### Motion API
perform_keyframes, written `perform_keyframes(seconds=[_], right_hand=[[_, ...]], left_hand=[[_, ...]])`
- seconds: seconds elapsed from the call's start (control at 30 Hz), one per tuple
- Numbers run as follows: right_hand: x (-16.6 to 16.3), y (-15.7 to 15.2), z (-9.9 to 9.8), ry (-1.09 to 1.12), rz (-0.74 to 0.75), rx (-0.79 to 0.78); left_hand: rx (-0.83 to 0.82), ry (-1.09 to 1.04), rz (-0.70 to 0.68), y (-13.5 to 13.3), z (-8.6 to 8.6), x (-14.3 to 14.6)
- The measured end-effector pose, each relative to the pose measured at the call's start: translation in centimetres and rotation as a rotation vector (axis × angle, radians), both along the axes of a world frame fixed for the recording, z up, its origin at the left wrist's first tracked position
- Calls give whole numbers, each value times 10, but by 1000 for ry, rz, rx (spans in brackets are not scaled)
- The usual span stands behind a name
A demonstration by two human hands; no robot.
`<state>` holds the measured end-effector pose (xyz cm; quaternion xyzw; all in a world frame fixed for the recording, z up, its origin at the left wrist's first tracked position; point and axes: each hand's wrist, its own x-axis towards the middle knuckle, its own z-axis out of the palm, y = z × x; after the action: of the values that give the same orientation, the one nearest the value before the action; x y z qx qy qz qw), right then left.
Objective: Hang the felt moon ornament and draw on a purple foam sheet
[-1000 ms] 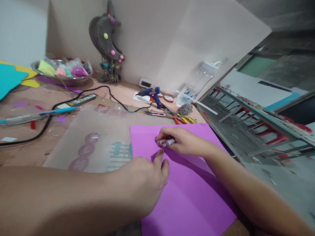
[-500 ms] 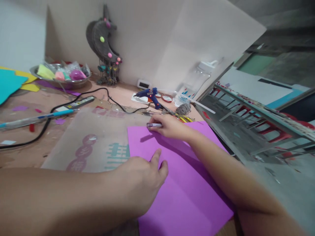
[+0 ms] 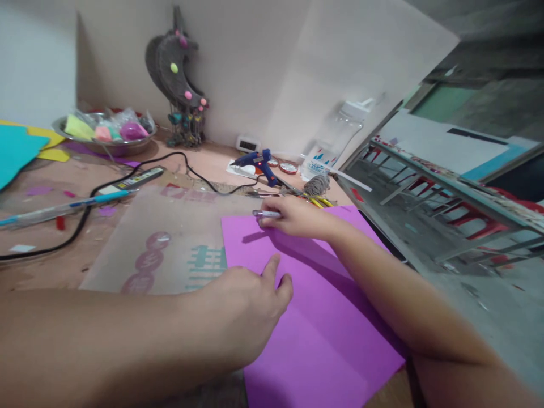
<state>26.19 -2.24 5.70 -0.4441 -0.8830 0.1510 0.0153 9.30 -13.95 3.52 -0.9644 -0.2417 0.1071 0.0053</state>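
Note:
A large purple foam or paper sheet (image 3: pixel 323 317) lies on the table in front of me, partly over a translucent printed plastic sheet (image 3: pixel 123 249). My left hand (image 3: pixel 246 309) rests over the purple sheet's left side, its index finger and thumb stretched out and apart, with the other fingers hidden underneath. Near the far edge of that sheet my right hand (image 3: pixel 289 217) is closed around a pen (image 3: pixel 267 214) with a clear barrel, which points left. The pen's shadow falls on the purple surface.
Behind the sheets are a blue glue gun (image 3: pixel 261 164) with a black cord (image 3: pixel 187 164), grey twine (image 3: pixel 317 184), a clear bottle (image 3: pixel 346 130) and a small digital clock (image 3: pixel 247 144). A metal bowl (image 3: pixel 114 146) of wrapped clay and a grey moon ornament (image 3: pixel 174 73) stand at the back left.
Both hands hold nearly the same positions, and the pen stays in my right hand. The view has shifted slightly.

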Motion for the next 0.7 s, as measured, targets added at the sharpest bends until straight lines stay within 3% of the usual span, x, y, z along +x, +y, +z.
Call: perform_keyframes(seconds=[0.1,0.27,0.47,0.57,0.7], right_hand=[[9,-5,8,-40,40,-87],[12,-8,3,11,29,-16],[15,-11,13,-77,118,-159],[16,-12,11,-55,80,-80],[17,-7,-11,29,54,97]], left_hand=[[-29,21,-2,0,2,1],[-23,5,-2,-2,1,0],[21,-15,-21,0,-1,-2],[-7,37,-18,-1,2,0],[39,-45,-44,-2,0,-2]])
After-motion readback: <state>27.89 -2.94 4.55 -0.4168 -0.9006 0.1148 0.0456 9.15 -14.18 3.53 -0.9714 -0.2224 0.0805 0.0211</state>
